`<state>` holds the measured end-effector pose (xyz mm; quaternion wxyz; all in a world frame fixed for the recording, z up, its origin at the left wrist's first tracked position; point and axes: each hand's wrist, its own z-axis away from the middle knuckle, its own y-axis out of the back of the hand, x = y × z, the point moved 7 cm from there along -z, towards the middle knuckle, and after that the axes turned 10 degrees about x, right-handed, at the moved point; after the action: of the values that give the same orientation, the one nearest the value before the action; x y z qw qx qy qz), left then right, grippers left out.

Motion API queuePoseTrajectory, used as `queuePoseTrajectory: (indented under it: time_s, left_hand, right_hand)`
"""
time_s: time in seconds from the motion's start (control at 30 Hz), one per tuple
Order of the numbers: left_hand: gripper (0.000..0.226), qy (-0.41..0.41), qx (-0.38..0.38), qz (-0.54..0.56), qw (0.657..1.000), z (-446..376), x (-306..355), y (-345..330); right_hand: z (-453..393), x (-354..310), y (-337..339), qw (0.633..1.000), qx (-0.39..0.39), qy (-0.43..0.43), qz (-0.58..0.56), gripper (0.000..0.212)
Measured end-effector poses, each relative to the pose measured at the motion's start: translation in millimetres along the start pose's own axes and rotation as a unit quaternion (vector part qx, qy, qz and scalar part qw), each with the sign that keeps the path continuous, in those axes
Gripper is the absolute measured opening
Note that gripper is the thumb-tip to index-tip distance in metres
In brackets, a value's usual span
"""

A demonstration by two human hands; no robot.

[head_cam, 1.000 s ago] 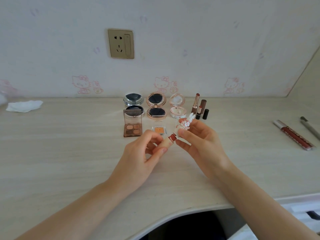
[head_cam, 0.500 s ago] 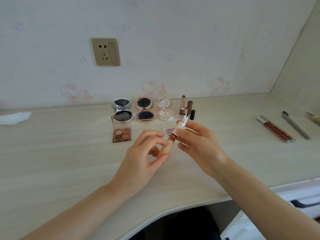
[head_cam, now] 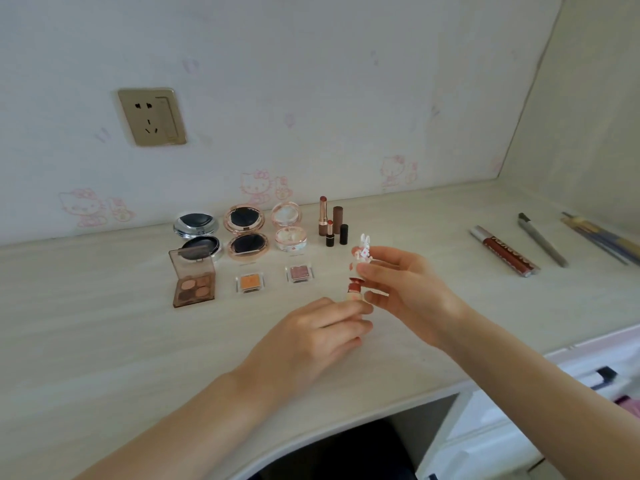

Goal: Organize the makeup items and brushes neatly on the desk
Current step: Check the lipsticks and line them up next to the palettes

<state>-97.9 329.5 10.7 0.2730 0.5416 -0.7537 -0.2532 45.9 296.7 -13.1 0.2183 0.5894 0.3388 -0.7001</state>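
Note:
My left hand (head_cam: 318, 334) pinches the base of a small lipstick (head_cam: 354, 289) whose red tip points up. Just above it, my right hand (head_cam: 405, 289) pinches the lipstick's clear cap topped by a white rabbit figure (head_cam: 363, 249). Behind the hands, open compacts stand in a row: a silver one (head_cam: 196, 225), a rose-gold one (head_cam: 244, 233) and a pale pink one (head_cam: 289, 226). In front of them lie a brown eyeshadow palette (head_cam: 192, 284) and two single eyeshadow pans, one orange (head_cam: 250, 283) and one mauve (head_cam: 299, 273). Open lipsticks (head_cam: 330, 223) stand beside the compacts.
At the right of the desk (head_cam: 104, 334) lie a lip gloss tube (head_cam: 504, 251), a grey pencil-like stick (head_cam: 540, 239) and several brushes (head_cam: 602, 239). A wall socket (head_cam: 151, 116) sits on the back wall. A white drawer unit (head_cam: 554, 410) stands below the desk's right edge.
Both hands shifted right and the lipstick turned upright, with the cap now held above its tip. The view swung right, showing more of the brushes.

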Motion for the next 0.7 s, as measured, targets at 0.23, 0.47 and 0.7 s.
queuePoseTrajectory:
  time_s: [0.23,0.47,0.7]
  left_hand:
    - [0.013,-0.028,-0.050,-0.025,0.998,-15,-1,-18]
    - [0.015,0.043,-0.058,-0.031,0.997,-24,-23,-29]
    - [0.015,0.101,-0.052,-0.030,0.993,-20,-44,-33]
  right_hand:
    - [-25,4,11,0.999,-0.007,-0.042,0.027,0.016]
    - [-53,2,-2,0.989,-0.006,-0.072,0.130,0.025]
    - [-75,4,-12,0.958,0.013,-0.110,0.265,0.012]
